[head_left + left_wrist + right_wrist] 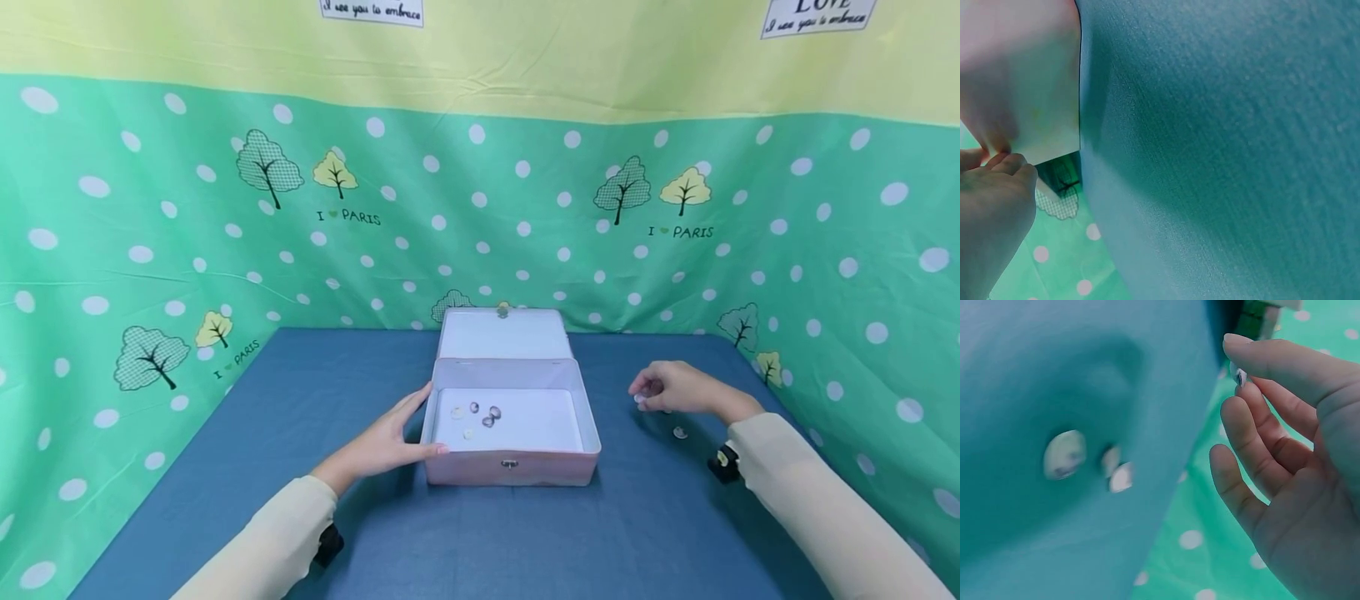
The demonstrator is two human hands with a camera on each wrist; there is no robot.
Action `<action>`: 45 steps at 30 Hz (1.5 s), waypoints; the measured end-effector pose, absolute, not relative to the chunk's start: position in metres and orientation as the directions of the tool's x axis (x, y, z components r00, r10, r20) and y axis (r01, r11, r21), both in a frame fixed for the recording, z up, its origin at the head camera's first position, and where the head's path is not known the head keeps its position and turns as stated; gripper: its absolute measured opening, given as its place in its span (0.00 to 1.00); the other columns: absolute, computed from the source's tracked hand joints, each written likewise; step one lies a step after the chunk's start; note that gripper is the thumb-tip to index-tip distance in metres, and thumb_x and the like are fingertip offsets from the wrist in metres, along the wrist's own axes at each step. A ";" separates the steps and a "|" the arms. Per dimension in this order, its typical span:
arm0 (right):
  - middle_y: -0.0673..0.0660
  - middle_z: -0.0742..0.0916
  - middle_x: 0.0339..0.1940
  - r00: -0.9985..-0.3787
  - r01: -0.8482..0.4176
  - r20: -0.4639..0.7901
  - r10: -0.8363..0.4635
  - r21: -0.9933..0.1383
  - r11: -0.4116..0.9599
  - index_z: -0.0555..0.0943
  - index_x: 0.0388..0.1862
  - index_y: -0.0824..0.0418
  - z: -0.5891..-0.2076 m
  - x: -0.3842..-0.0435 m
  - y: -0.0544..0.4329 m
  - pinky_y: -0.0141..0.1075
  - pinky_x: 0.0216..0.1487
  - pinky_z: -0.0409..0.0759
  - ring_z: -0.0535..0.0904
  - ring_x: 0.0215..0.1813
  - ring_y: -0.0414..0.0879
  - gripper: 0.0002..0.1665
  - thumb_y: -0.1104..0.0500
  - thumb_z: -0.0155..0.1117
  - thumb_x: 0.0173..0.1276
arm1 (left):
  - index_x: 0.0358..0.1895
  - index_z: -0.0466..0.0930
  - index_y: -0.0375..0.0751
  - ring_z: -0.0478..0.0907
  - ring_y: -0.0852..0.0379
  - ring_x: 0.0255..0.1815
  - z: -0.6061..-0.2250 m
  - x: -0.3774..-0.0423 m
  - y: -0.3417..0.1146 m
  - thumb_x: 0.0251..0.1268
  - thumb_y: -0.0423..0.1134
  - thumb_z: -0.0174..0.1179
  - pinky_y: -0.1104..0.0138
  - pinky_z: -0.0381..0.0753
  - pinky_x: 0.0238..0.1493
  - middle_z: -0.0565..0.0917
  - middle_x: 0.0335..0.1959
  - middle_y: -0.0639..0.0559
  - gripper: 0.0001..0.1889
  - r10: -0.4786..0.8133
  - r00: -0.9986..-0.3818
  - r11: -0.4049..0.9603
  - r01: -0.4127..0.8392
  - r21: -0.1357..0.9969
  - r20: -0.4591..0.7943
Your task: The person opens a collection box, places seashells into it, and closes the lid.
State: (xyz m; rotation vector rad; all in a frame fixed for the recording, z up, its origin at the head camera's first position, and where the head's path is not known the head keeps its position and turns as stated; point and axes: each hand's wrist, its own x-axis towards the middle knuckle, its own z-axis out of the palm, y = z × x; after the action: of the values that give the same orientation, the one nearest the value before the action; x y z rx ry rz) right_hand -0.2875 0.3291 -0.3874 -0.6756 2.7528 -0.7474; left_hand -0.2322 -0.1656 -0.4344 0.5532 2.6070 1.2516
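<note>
A pale pink tin box (512,468) stands with its lid (502,333) folded back. My left hand (381,442) rests against its left side, thumb at the front left corner and fingers along the left wall; the left wrist view shows fingertips touching the box wall (1041,106). Several small shells (488,422), some dark-marked and some pale, lie inside on the white bottom. To the right of the box, above the table, my right hand (678,387) pinches a small shell (1240,376) between thumb and fingers. More whitish shells (1065,454) lie below it, slightly blurred.
A blue cloth (337,367) covers the table. Green polka-dot curtain (517,192) hangs close behind it and along both sides. A metal clasp (509,464) is on the box's front. Black bands (724,463) are worn at both wrists.
</note>
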 end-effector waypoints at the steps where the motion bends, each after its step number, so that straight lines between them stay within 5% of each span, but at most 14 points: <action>1: 0.53 0.82 0.38 -0.869 -0.386 -0.072 -0.489 -0.518 0.763 0.85 0.45 0.63 -0.383 -0.288 0.326 0.38 0.36 0.81 0.80 0.39 0.45 0.08 0.63 0.69 0.68 | 0.82 0.42 0.60 0.44 0.38 0.80 -0.434 -0.232 -0.166 0.57 0.61 0.71 0.33 0.55 0.67 0.46 0.82 0.42 0.56 0.411 -0.912 0.574 0.245 0.782 -0.016; 10: 0.48 0.83 0.40 -0.833 -0.497 0.001 -0.554 -0.443 0.746 0.87 0.44 0.54 -0.353 -0.291 0.291 0.38 0.43 0.81 0.80 0.41 0.42 0.08 0.60 0.71 0.67 | 0.82 0.42 0.60 0.45 0.38 0.80 -0.431 -0.230 -0.165 0.57 0.61 0.71 0.33 0.55 0.67 0.46 0.81 0.42 0.56 0.403 -0.915 0.580 0.239 0.779 -0.020; 30: 0.48 0.84 0.41 -0.708 -0.633 0.011 -0.706 -0.454 0.627 0.87 0.44 0.54 -0.325 -0.299 0.204 0.36 0.43 0.81 0.80 0.43 0.43 0.10 0.64 0.72 0.65 | 0.83 0.42 0.60 0.46 0.39 0.80 -0.431 -0.229 -0.164 0.56 0.61 0.72 0.34 0.54 0.68 0.47 0.81 0.42 0.57 0.403 -0.915 0.580 0.238 0.779 -0.021; 45: 0.46 0.84 0.42 -0.632 -0.635 -0.122 -0.765 -0.485 0.602 0.87 0.44 0.51 -0.334 -0.308 0.156 0.34 0.46 0.79 0.79 0.45 0.41 0.09 0.61 0.73 0.65 | 0.83 0.43 0.59 0.46 0.39 0.80 -0.429 -0.229 -0.164 0.56 0.61 0.72 0.34 0.55 0.68 0.47 0.81 0.42 0.57 0.401 -0.916 0.584 0.238 0.776 -0.021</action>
State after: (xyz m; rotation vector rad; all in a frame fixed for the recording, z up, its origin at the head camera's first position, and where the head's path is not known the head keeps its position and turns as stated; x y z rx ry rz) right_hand -0.3082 0.1555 -0.3343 -1.1354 2.5139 -0.5795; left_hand -0.2289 -0.1639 -0.4294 0.5351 2.6187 1.2399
